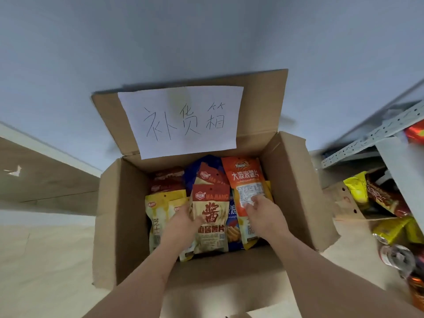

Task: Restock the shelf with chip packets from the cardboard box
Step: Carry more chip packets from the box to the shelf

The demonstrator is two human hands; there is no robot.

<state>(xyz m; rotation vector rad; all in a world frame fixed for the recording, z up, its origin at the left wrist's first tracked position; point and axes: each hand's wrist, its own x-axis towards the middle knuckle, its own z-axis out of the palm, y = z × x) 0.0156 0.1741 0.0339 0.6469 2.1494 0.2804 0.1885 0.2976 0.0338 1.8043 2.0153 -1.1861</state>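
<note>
— Both bare forearms come in from the bottom edge and reach down into the open brown cardboard box [128, 203]. What is the left hand [181, 222] doing?

— It grips the beige chip packet with a red top band and a large red character [211, 220] by its left edge, thumb in front of the packet, the other fingers hidden behind it. That packet stands upright at the front of the box.

— And the right hand [261, 214]?

— Its fingers curl round the lower part of the orange chip packet with a white label panel [246, 180], which stands taller than the others, just right of the beige one. The two hands are apart, each on its own packet.

— What else is in the box?

— A blue chip packet [232, 228] between the two held ones, pale yellow chip packets [158, 216] at the left, dark red ones [168, 177] behind those.

— The lid?

— The rear flap stands up, with a white paper sheet bearing handwritten characters [183, 120] stuck on it.

— Where is the shelf?

— The grey metal shelf with perforated rails [371, 136] stands just right of the box, holding yellow and dark red snack bags [376, 193]. The box sits on a pale floor [46, 260].
</note>
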